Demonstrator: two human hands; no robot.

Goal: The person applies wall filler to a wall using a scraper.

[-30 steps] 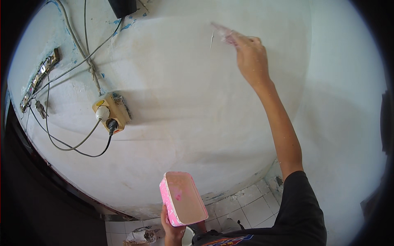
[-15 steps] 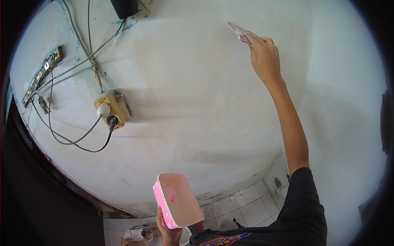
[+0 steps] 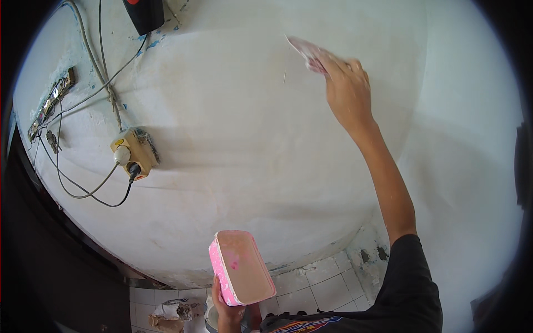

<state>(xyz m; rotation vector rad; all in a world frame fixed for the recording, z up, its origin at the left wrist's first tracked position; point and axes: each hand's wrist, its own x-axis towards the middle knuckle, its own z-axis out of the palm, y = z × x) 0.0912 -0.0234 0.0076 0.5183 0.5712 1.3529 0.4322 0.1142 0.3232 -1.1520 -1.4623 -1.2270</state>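
Note:
My right hand (image 3: 351, 91) is raised at the upper right, its fingers closed round a flat putty scraper (image 3: 306, 52) smeared with whitish filler and reddish near the fingers. The blade is tilted, its tip pointing up and left, against or just off the pale wall (image 3: 239, 122); I cannot tell which. Low in the middle, my left hand (image 3: 229, 313) grips the lower left side of a pink rectangular plastic tub (image 3: 221, 272). The tub's inside is coated with pale residue and has a bright pink patch. Some of the left fingers are hidden beneath it.
On the left wall hang a socket box (image 3: 133, 155) with two plugs, loose cables (image 3: 89, 195), a metal strip (image 3: 51, 104) and keys (image 3: 53, 141). A black object (image 3: 145, 16) is above. A crumpled bag (image 3: 169, 313) and a pale bucket (image 3: 212, 316) stand on the tiled floor (image 3: 297, 299).
My right hand and the scraper have shifted left and slightly down across the wall. The tub stays nearly still in my left hand. The view has turned slightly right.

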